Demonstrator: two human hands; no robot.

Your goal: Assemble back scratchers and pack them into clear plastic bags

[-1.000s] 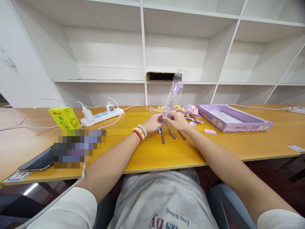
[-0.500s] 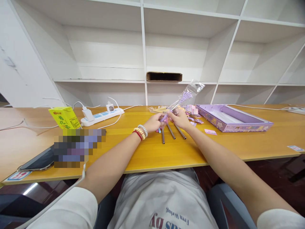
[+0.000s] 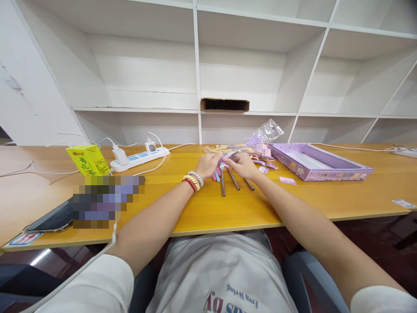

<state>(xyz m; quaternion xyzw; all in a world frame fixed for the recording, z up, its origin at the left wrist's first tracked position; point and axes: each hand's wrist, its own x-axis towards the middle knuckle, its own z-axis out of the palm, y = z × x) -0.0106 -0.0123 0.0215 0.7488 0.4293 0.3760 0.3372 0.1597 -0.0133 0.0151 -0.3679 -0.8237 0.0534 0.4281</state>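
At the middle of the yellow desk [image 3: 208, 208], both hands meet over a small purple pen [image 3: 243, 147] that sits in a clear plastic sleeve [image 3: 269, 129]. The left hand [image 3: 208, 164] has its fingers pinched around the near end of the pen, and the right hand [image 3: 243, 164] grips it just beside, fingers closed on the same end. The pen slants low to the right, its fan-shaped purple top and the crinkled sleeve pointing toward a purple box [image 3: 321, 161] that lies open on the desk. Under the hands lie three metal rods [image 3: 233, 179], side by side and fanning slightly apart, with pink and blue pens [image 3: 216, 176] just beside them on the left. Small pink packets [image 3: 263, 152] are scattered between the hands and the box. Far to the left stand a yellow drink carton [image 3: 87, 160] and a white power strip [image 3: 140, 158] with plugs in it, and a phone [image 3: 48, 221] lies near the desk's front edge. White shelves [image 3: 195, 65] rise behind the desk.
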